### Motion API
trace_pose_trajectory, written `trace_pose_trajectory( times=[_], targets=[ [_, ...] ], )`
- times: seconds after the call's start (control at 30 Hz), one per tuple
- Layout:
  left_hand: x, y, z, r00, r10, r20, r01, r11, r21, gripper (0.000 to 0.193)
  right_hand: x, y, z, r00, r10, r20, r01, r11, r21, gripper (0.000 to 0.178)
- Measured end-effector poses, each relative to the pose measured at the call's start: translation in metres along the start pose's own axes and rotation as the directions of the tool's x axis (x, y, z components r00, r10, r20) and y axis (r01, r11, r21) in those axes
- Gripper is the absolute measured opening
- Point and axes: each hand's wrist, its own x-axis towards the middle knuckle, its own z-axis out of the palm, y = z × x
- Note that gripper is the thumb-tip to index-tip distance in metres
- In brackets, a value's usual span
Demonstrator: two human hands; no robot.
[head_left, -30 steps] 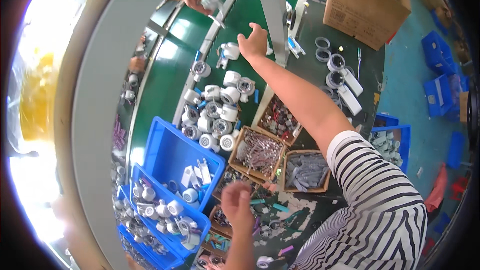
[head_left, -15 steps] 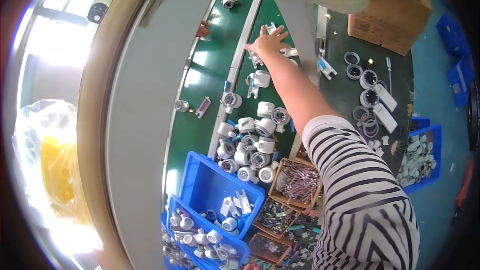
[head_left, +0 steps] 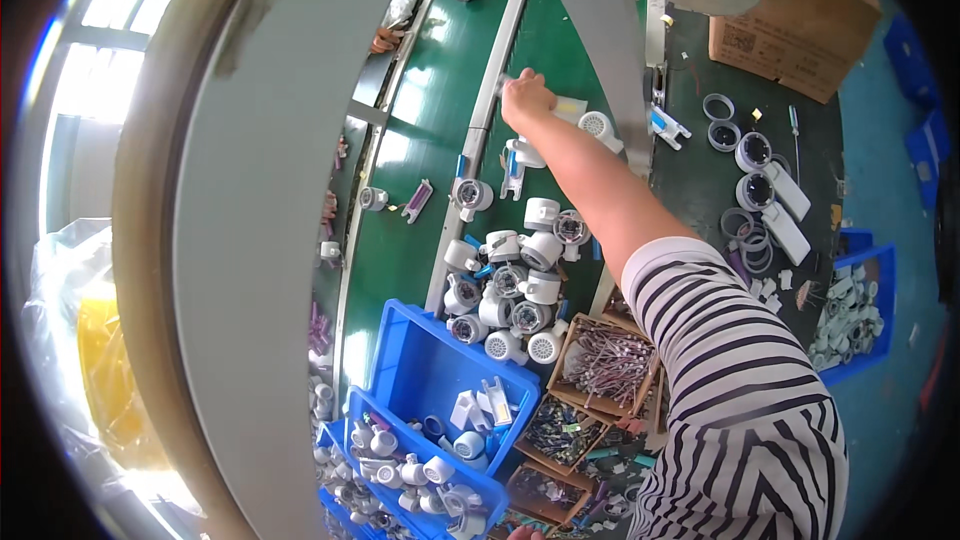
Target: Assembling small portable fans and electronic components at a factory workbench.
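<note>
My right hand [head_left: 528, 100] reaches far out over the green conveyor belt [head_left: 560, 35], its fingers curled closed. A pale blur shows at their left edge; what they hold is mostly hidden. Close by lie a flat whitish piece [head_left: 570, 108] and a white round housing with a vented face [head_left: 597, 127]. Nearer me, another white housing [head_left: 524, 153] sits by a white clip-like part [head_left: 512, 180] with a blue strip. Only a sliver of my left hand [head_left: 525, 533] shows at the bottom edge; its fingers are cut off.
Several white cylindrical housings [head_left: 541, 250] crowd the belt before a blue bin [head_left: 400, 340]. Cardboard trays [head_left: 600, 398] hold wires and small parts. Grey rings [head_left: 718, 107], a screwdriver [head_left: 795, 140] and a carton [head_left: 770, 55] lie right. A metal post [head_left: 600, 20] stands beside my reaching arm.
My right hand has gone from spread fingers to a closed grasp. White parts that were under and beside it no longer show there. The whole view has shifted slightly.
</note>
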Motion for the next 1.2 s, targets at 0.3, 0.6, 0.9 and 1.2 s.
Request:
trace_pose_trajectory(
  times=[0.3,0.6,0.9,1.2],
  targets=[
    [-0.017,-0.003,-0.007,1.0,-0.013,-0.015,0.014,1.0,0.018,0.036,0.016,0.003,0.01,0.998,-0.058,-0.038,0.063,0.989,0.132,0.032],
    [-0.045,-0.006,-0.013,0.999,-0.032,0.004,0.032,0.999,0.04,0.036,-0.023,-0.035,-0.046,0.84,-0.417,-0.349,0.529,0.773,0.35,0.032],
    [-0.067,-0.075,0.003,0.998,0.044,-0.055,-0.058,0.954,-0.294,0.02,-0.303,-0.088,-0.029,0.425,-0.904,0.033,0.416,0.227,0.881,0.039],
    [-0.094,-0.065,-0.011,0.999,-0.029,0.031,0.042,0.821,-0.569,0.025,-0.477,-0.031,-0.014,0.148,-0.857,0.493,0.067,0.506,0.86,0.04]
  ],
)
